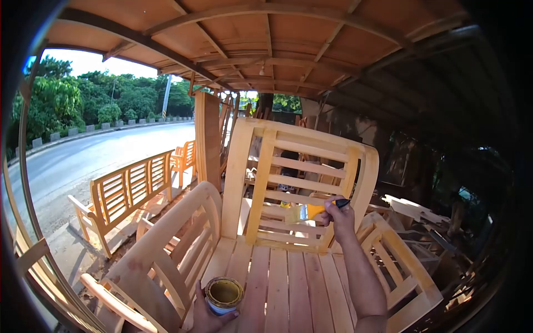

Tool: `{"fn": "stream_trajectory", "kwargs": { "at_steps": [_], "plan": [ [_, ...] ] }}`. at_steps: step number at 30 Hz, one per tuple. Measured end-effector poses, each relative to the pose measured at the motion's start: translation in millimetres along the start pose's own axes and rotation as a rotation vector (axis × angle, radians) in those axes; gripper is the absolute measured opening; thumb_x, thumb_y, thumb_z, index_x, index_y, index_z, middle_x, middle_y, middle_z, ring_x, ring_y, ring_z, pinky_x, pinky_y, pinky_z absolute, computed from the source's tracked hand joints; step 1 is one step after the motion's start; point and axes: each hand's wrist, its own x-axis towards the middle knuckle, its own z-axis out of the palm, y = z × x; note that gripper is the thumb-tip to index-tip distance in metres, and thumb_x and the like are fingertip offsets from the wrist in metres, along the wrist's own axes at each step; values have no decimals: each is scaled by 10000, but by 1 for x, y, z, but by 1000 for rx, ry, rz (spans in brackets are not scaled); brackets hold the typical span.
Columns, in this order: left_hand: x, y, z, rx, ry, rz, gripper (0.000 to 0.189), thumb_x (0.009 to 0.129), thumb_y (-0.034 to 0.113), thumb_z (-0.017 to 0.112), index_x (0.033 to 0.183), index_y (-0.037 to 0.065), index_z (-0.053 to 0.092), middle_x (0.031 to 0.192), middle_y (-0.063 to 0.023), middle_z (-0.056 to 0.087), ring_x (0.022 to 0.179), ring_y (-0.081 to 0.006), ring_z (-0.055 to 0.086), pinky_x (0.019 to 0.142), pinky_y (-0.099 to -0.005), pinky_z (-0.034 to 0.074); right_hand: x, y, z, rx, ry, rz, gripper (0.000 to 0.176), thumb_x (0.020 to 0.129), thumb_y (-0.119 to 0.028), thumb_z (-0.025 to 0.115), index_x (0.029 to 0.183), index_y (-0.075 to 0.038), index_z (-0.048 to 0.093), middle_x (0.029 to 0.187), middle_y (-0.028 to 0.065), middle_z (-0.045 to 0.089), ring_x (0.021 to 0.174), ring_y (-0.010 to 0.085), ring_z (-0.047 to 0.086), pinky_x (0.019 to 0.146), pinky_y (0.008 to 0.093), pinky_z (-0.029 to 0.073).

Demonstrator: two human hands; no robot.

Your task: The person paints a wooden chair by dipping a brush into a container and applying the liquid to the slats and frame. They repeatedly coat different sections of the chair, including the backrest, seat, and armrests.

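My right hand (pixel 340 217) is closed around the yellow and black handle of a paintbrush (pixel 312 212). The bristles point left and overlap the lower slats of a wooden chair's backrest (pixel 270 183). Down at the front, my left hand (pixel 208 313) grips a small open can (pixel 224 293) whose rim is stained and whose inside holds a yellowish-brown liquid. The can is over the left part of the slatted seat (pixel 288 286). Some backrest posts look yellower than the paler slats between them.
Wooden armrests rise on the left (pixel 166 250) and right (pixel 397 266) of the seat. A finished-looking long bench (pixel 133 186) stands beside the road (pixel 116 147). Tall boards (pixel 207 136) lean behind, and cut wood pieces (pixel 419 208) lie at the right.
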Motion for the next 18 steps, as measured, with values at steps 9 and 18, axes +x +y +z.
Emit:
{"fn": "stream_trajectory", "kwargs": {
  "at_steps": [9,18],
  "plan": [
    [2,2,-2,64,-9,-26,1300,649,128,940,1576,-8,39,1313,-171,568,1198,-281,608,1009,-402,526,144,-39,17,-89,244,-218,125,966,-178,664,1040,-79,651,750,33,662,602,93,617,518,240,486],
    [3,4,-3,32,-20,-35,1319,655,142,951,1575,-11,18,1345,-178,540,1231,-297,589,1041,-412,508,194,10,52,-63,96,-284,227,927,-97,719,1149,-50,702,873,52,720,731,89,668,621,223,534]
  ]
}}
